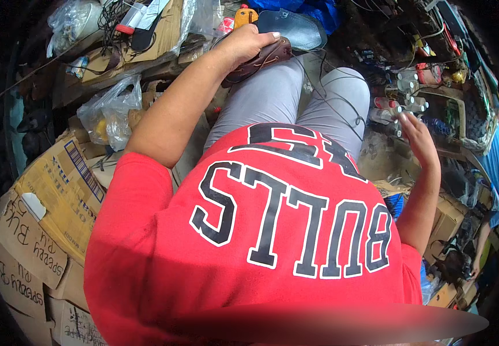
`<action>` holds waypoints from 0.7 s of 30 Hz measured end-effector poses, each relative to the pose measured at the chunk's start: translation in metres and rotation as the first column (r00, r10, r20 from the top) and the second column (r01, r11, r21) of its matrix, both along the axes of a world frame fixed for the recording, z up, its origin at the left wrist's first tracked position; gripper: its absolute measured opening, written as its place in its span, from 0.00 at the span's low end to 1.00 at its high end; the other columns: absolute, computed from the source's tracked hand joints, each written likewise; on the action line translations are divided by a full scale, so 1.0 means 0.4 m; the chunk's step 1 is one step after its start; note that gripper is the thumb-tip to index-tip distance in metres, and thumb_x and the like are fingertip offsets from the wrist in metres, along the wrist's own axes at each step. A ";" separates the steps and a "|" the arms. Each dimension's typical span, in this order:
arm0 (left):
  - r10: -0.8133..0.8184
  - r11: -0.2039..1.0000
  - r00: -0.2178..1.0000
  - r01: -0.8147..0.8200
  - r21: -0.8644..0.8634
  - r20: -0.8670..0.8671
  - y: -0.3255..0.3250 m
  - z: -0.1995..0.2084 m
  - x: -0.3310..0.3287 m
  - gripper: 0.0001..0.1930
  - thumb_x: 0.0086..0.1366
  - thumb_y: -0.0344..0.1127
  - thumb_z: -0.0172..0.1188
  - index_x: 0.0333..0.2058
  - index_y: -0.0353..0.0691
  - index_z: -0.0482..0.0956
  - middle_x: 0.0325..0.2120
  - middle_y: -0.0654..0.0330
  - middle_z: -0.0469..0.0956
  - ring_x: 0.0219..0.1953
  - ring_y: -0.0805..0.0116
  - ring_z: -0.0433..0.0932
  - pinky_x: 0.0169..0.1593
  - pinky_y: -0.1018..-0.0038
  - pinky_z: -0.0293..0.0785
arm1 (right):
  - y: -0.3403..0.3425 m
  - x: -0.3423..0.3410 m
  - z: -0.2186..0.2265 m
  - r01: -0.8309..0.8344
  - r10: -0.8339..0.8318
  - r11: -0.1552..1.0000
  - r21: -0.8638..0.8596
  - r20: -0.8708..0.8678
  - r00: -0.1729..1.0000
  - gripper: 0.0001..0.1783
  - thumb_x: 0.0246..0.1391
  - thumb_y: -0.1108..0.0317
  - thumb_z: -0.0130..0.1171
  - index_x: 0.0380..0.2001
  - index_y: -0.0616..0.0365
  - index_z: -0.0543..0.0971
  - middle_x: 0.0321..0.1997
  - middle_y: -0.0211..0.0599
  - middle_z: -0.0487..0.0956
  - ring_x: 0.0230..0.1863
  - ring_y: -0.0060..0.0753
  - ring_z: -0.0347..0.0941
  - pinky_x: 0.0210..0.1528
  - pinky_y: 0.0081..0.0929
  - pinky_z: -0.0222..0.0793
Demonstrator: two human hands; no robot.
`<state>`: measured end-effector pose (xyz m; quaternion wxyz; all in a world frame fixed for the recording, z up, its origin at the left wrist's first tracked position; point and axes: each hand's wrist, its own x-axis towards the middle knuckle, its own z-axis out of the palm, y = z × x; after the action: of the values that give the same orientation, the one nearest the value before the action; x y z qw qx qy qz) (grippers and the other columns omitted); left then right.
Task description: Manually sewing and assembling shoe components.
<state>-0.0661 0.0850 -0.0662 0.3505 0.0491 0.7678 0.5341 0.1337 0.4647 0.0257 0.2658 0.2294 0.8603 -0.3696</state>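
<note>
My left hand [243, 45] is closed on a brown leather shoe [265, 59] with lacing, held above my left knee with the thumb along its top edge. Just beyond the shoe lies a dark, sole-shaped piece [295, 30], with an orange piece [245, 17] beside it. A thin dark thread [341, 104] trails from near the shoe across my right knee. Raised off to the right, my right hand [417, 131] has its fingers drawn together. Whatever they may hold is too small to make out.
Several small bottles [405, 86] stand right of my knee. Cardboard boxes [47, 213] and a clear plastic bag [114, 112] are at my left. A cluttered wooden bench [160, 34] lies far left. At the right edge, another person's arm [483, 245] and blue clothing show.
</note>
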 end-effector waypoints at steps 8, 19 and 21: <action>0.012 0.996 0.991 -0.023 0.083 0.135 0.019 -0.021 -0.014 0.13 0.60 0.43 0.56 0.34 0.37 0.79 0.23 0.61 0.79 0.20 0.77 0.75 0.24 0.81 0.69 | -0.364 -0.196 -0.018 -0.339 0.259 0.937 -0.082 -0.488 0.834 0.15 0.55 0.60 0.50 0.41 0.59 0.72 0.30 0.46 0.76 0.31 0.41 0.72 0.38 0.29 0.66; 0.013 0.999 1.000 -0.014 -0.040 -0.015 0.027 -0.037 -0.013 0.15 0.58 0.44 0.57 0.28 0.36 0.80 0.19 0.61 0.78 0.17 0.75 0.74 0.22 0.79 0.67 | -0.456 -0.315 -0.074 -0.451 0.522 0.846 0.284 -0.270 0.809 0.16 0.53 0.58 0.49 0.40 0.54 0.77 0.35 0.52 0.77 0.39 0.55 0.72 0.42 0.41 0.67; -0.007 0.998 0.998 0.002 -0.070 -0.067 0.026 -0.045 -0.017 0.15 0.58 0.44 0.57 0.28 0.36 0.79 0.20 0.61 0.78 0.18 0.75 0.74 0.22 0.79 0.67 | -0.427 -0.314 -0.063 -0.493 0.553 0.832 0.257 -0.298 0.778 0.14 0.55 0.62 0.49 0.41 0.56 0.75 0.23 0.42 0.73 0.25 0.33 0.70 0.31 0.29 0.68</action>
<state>-0.0731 0.0953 -0.0841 0.3271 0.0564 0.7973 0.5041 0.0079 0.2939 0.0003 0.1761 -0.0698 0.9510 -0.2444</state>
